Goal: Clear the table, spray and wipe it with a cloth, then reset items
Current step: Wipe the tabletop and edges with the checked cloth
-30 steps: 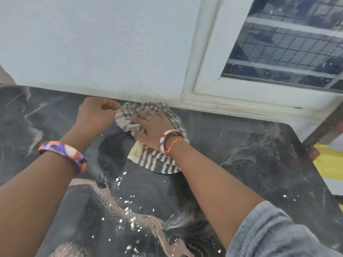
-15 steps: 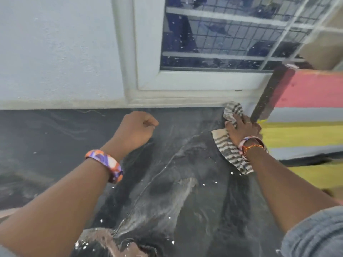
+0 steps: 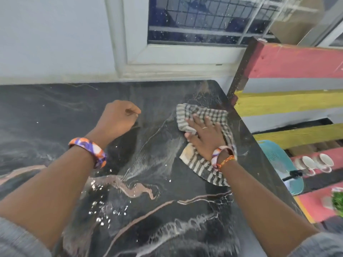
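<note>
Since the earlier frame, cloth [image 3: 204,138] and right hand [image 3: 205,138] have drawn back from the table's far right corner by the window [image 3: 194,21]; they now sit a little nearer the person, close to the right edge. Right hand lies flat on cloth, fingers straight and spread, pressing it onto the wet table [image 3: 167,210]. Ring on one finger; bangle and orange thread at that wrist. Cloth is striped and checked, crumpled, one end trailing toward the person. Left hand [image 3: 117,119] is clenched in a fist, grasping nothing, knuckles on or just above the table, left of the cloth and apart from it. Water droplets on table nearer than cloth. Right of the table: painted planks [image 3: 297,60], teal tray [image 3: 278,162], small cups [image 3: 315,162]. No readable writing or labels anywhere.
</note>
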Tool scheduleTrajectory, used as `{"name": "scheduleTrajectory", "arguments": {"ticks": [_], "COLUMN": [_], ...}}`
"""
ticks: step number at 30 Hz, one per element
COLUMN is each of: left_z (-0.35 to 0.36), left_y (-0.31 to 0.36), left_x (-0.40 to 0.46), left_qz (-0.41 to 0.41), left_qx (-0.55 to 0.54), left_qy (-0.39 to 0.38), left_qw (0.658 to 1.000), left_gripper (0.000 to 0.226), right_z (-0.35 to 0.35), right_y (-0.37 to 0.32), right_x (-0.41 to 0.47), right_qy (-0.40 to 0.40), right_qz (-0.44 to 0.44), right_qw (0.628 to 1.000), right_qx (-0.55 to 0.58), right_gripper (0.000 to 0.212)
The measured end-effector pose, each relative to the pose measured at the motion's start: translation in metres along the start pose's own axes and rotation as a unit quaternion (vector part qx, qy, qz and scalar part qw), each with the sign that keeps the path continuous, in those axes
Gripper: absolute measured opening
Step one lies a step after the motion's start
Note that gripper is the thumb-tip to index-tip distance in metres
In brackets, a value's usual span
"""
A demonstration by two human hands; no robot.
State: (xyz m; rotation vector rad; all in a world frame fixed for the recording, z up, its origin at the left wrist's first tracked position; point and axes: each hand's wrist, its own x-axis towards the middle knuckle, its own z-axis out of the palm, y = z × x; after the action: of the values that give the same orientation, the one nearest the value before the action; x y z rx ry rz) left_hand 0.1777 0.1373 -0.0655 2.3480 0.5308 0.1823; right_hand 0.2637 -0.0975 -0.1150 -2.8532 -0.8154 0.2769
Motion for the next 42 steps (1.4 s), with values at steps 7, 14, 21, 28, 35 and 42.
{"name": "scheduleTrajectory", "arguments": {"ticks": [7,14,21,28,35,42], "left_z": [-0.023,-0.014,0.02,0.052,0.047,-0.001], "left_y": [-0.024,0.005,0.039,0.076,0.073,0.026], "left_x": [-0.042,-0.082,-0.149,-0.226,-0.288,-0.327], "left_qz": [-0.05,-0.031,0.013,0.056,0.07,0.003], "left_qx": [0.011,0.014,0.024,0.014,0.025,0.041], "left_qy": [0.069,0.089,0.059,0.038,0.039,0.064], "left_qw": [0.996,0.995,0.998,0.998,0.996,0.997], "left_gripper": [0.023,0.024,0.025,0.026,0.024,0.024], "right_z": [0.024,0.021,0.009,0.009,0.03,0.057], "right_y": [-0.103,-0.056,0.057,0.114,0.093,-0.014], "right_x": [-0.03,-0.055,-0.13,-0.256,-0.32,-0.335], "right_qy": [-0.045,0.0,0.008,-0.006,0.074,0.07], "right_qz": [-0.2,-0.09,0.195,0.308,0.31,0.174], "right_qw": [0.978,0.996,0.98,0.95,0.947,0.982], "right_qx": [0.035,0.0,-0.027,0.043,0.032,0.011], "right_gripper": [0.078,0.063,0.062,0.061,0.054,0.054]}}
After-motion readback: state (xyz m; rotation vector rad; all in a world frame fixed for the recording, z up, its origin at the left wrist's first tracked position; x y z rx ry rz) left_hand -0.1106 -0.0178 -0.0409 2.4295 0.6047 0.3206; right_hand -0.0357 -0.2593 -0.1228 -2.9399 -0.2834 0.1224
